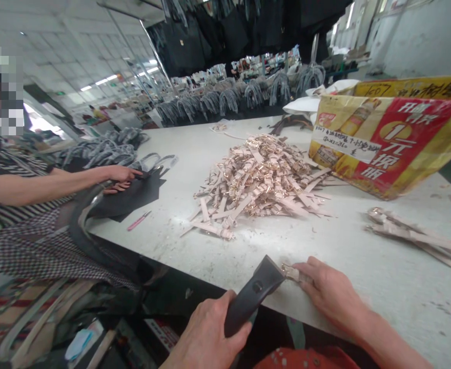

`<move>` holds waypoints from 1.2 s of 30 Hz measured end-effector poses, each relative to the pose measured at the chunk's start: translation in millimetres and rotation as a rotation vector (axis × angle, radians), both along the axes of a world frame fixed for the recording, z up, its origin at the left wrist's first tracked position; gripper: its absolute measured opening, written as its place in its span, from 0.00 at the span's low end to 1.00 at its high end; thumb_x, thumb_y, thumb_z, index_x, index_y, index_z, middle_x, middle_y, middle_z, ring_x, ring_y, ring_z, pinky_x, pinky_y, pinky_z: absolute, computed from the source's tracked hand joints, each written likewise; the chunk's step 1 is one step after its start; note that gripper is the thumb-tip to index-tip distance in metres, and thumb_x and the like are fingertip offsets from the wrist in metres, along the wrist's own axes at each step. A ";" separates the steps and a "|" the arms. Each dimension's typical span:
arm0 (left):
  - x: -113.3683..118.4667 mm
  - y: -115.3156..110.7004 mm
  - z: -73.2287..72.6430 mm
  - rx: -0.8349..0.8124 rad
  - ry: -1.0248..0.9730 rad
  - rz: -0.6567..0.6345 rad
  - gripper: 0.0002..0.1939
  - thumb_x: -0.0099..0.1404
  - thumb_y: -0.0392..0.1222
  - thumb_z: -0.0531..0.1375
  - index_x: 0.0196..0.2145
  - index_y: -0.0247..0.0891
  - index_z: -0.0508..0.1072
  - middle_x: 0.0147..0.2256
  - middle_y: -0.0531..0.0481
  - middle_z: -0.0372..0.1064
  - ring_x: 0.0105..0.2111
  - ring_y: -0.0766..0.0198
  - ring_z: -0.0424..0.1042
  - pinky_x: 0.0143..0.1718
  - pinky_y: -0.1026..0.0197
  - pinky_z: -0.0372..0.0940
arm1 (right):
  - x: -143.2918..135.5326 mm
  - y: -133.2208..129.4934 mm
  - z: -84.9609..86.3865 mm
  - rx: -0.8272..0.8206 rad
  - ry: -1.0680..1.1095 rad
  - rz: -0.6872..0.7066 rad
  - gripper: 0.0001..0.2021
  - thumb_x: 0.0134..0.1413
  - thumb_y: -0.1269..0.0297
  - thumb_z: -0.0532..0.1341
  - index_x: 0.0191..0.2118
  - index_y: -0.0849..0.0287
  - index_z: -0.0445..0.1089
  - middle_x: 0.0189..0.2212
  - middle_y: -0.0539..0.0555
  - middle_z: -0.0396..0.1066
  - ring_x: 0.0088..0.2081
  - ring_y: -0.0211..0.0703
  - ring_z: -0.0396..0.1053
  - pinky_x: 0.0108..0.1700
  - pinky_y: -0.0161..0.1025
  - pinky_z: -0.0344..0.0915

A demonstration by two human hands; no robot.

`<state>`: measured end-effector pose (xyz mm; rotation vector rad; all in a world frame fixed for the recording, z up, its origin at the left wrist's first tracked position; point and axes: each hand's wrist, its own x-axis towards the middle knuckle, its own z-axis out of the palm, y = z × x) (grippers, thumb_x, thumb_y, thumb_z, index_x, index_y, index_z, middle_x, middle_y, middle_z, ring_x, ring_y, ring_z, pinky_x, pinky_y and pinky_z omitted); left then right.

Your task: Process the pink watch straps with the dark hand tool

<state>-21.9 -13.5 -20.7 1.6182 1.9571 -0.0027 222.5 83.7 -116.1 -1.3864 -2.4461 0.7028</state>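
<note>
While the left hand (pixel 212 330) grips a dark strap (pixel 253 294), the right hand (pixel 333 293) pinches a beige, metal-tipped strip (pixel 292 272) beside the strap's end.

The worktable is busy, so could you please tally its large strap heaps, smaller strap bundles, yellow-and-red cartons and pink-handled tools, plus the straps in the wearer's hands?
Large strap heap: 1
Smaller strap bundle: 1
Yellow-and-red carton: 1
Pink-handled tool: 1
Black strap in left hand: 1
Pale strap in right hand: 1
Total: 6
</note>
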 end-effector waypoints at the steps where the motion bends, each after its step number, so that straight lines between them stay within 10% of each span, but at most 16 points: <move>1: 0.3 -0.9 -1.5 0.002 0.000 -0.006 0.11 0.60 0.48 0.55 0.37 0.42 0.72 0.33 0.50 0.73 0.37 0.57 0.72 0.37 0.61 0.61 | 4.0 -3.1 -1.0 0.024 -0.027 -0.003 0.14 0.60 0.69 0.53 0.48 0.51 0.70 0.34 0.53 0.68 0.35 0.45 0.70 0.35 0.39 0.61; 13: 18.3 35.5 -3.8 0.040 0.086 -0.236 0.12 0.61 0.50 0.53 0.36 0.41 0.70 0.33 0.47 0.73 0.36 0.54 0.73 0.36 0.58 0.63 | 20.2 -9.2 -10.6 0.098 0.175 -0.074 0.08 0.60 0.63 0.58 0.44 0.57 0.69 0.35 0.55 0.66 0.39 0.48 0.66 0.41 0.42 0.64; 36: 31.4 51.5 -3.3 0.021 0.123 -0.210 0.14 0.61 0.49 0.53 0.36 0.38 0.71 0.35 0.44 0.73 0.36 0.56 0.73 0.32 0.60 0.62 | 38.0 -13.8 -17.5 0.246 0.200 -0.066 0.10 0.59 0.60 0.59 0.44 0.53 0.74 0.38 0.57 0.70 0.39 0.49 0.67 0.40 0.45 0.63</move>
